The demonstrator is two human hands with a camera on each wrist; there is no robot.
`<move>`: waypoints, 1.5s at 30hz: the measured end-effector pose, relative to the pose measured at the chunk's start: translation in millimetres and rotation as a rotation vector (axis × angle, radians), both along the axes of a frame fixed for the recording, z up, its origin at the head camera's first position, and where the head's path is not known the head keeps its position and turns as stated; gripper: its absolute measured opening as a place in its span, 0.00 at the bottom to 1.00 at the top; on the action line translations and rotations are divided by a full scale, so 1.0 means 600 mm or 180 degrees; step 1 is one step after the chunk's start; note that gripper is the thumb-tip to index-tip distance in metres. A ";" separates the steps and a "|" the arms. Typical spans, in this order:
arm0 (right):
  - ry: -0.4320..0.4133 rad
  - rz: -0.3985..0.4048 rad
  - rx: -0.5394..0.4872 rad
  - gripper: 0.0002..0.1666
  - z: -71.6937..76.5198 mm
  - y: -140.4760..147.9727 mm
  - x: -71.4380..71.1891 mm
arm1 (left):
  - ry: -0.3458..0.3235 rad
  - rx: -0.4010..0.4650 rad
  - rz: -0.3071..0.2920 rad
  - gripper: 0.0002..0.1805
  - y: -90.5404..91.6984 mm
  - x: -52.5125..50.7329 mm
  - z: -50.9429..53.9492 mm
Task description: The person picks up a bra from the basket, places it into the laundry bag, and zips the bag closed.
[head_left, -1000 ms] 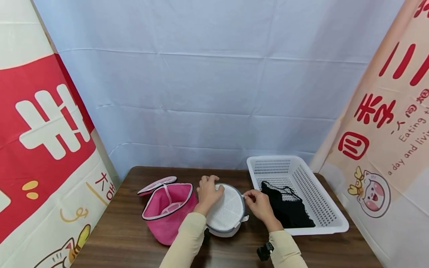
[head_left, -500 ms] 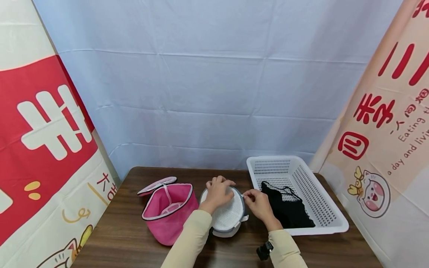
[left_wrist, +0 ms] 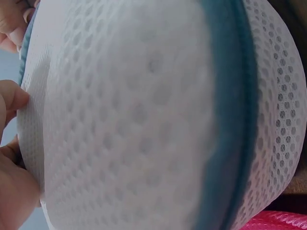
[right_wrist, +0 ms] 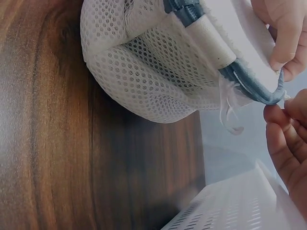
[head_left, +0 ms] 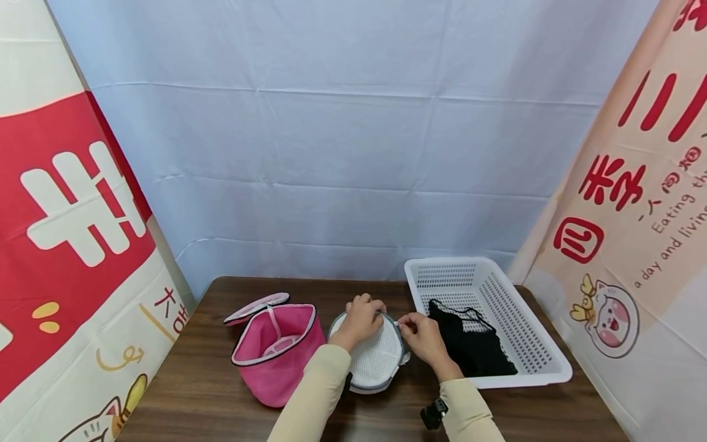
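Right now a white mesh bag (head_left: 378, 362) sits on the brown wooden table (head_left: 182, 393), between a pink bag (head_left: 276, 380) and a white plastic basket (head_left: 516, 316), with its round lid facing up. The left hand (head_left: 360, 324) lies over the far part of that lid, its fingers bent and its thumb and fingertips pinching the edge. The right hand (head_left: 426, 339) is just beside it at the bag's right side, thumb and forefinger pinched on something small and pale at the rim; the fingers hide most of it, so I cannot tell its shape. Blue-grey trim (right_wrist: 254, 88) runs around the lid, and a white tab (right_wrist: 211, 40) wraps part of it, with loose pale threads (right_wrist: 228, 103) hanging near. The pink bag stands upright with its mouth wide and its flap (head_left: 256, 307) tipped back behind it. A black garment (head_left: 475, 353) with thin straps lies in the near left part of the basket. Both arms wear cream sleeves, and a small black device (head_left: 433, 414) is at the right wrist. Pale blue cloth (head_left: 342, 141) hangs behind the table.
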State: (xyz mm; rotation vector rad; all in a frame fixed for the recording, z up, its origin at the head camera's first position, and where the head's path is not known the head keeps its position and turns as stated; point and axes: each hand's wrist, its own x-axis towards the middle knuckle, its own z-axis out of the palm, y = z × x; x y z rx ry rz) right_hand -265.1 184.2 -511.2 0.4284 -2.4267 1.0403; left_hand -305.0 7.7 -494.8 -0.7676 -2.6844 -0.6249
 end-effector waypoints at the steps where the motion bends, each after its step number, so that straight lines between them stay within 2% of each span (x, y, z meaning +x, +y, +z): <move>1: 0.0017 0.0005 -0.0003 0.08 0.000 -0.001 0.000 | 0.0003 0.0006 0.0003 0.07 0.000 0.000 0.000; 6: 0.0105 0.0024 0.0032 0.07 -0.001 0.000 0.000 | 0.0096 0.0082 -0.0006 0.06 -0.003 0.002 -0.002; 10: 0.0163 0.0028 0.0041 0.07 0.001 0.004 0.004 | 0.0117 0.0221 -0.0082 0.06 -0.007 0.006 0.000; 14: 0.0203 0.0082 -0.0002 0.08 0.006 0.005 0.007 | 0.0056 0.0378 -0.0172 0.05 -0.012 0.008 0.003; 18: 0.0154 0.0104 -0.0037 0.08 0.007 0.005 0.007 | -0.0102 0.0504 -0.0142 0.05 -0.015 0.008 0.004; 24: 0.0087 0.0089 -0.0060 0.07 0.004 0.006 0.010 | -0.0628 0.0818 0.0073 0.04 -0.023 0.014 0.003; 26: 0.0095 0.0098 -0.0078 0.08 0.004 0.006 0.011 | -0.0734 0.0952 0.0165 0.04 -0.026 0.015 0.004; 32: 0.0183 0.0100 -0.0030 0.08 0.007 0.007 0.011 | -0.0804 0.1238 0.0403 0.04 -0.026 0.015 0.006; 39: 0.0166 0.0165 -0.0170 0.07 0.009 0.014 0.010 | -0.0813 0.1753 0.0717 0.05 -0.029 0.008 0.004; 42: 0.0113 0.0192 -0.0294 0.06 0.008 0.019 0.010 | -0.0930 0.1985 0.0836 0.05 -0.032 0.005 0.001; 45: 0.0015 0.0179 -0.0386 0.06 0.009 0.021 0.010 | -0.1167 0.2170 0.0933 0.06 -0.034 0.004 -0.001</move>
